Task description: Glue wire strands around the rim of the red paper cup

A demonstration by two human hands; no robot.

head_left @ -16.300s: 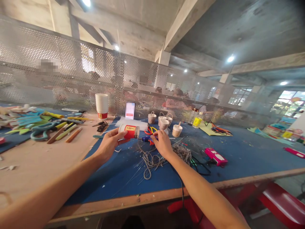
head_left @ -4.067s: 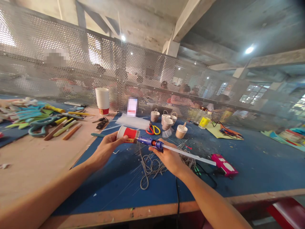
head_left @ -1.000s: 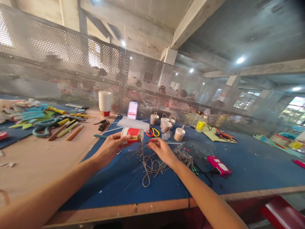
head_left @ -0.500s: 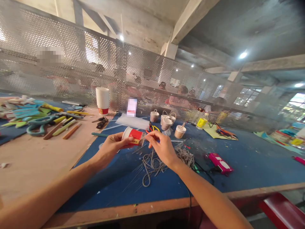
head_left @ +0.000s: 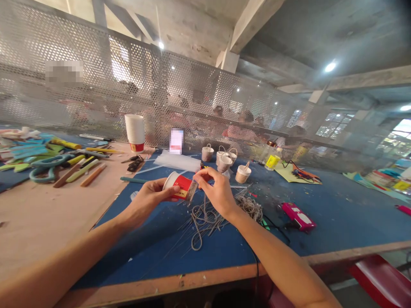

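My left hand [head_left: 157, 190] is closed around a red and white paper cup [head_left: 182, 186], tilted on its side with the open mouth to the left. Grey cord [head_left: 192, 191] is wound around the cup's bottom end. The fingers of my right hand [head_left: 213, 188] are pinched together at that end, on the cord; the fingertips partly hide it. Below them, a loose tangle of grey cord [head_left: 205, 218] lies on the blue mat [head_left: 154, 252].
Several small cord-covered cups with loop handles [head_left: 224, 161] stand behind my hands. A paper cup stack [head_left: 135, 132] is at the back left, near scissors [head_left: 45, 167] and marker pens. To the right lies a magenta box-shaped device [head_left: 298, 217]. A perforated screen [head_left: 192, 94] closes the back.
My right hand has shifted slightly up and left against the cup's bottom end. The cup has tipped a little, and more of its corded end shows. The camera view has shifted slightly.
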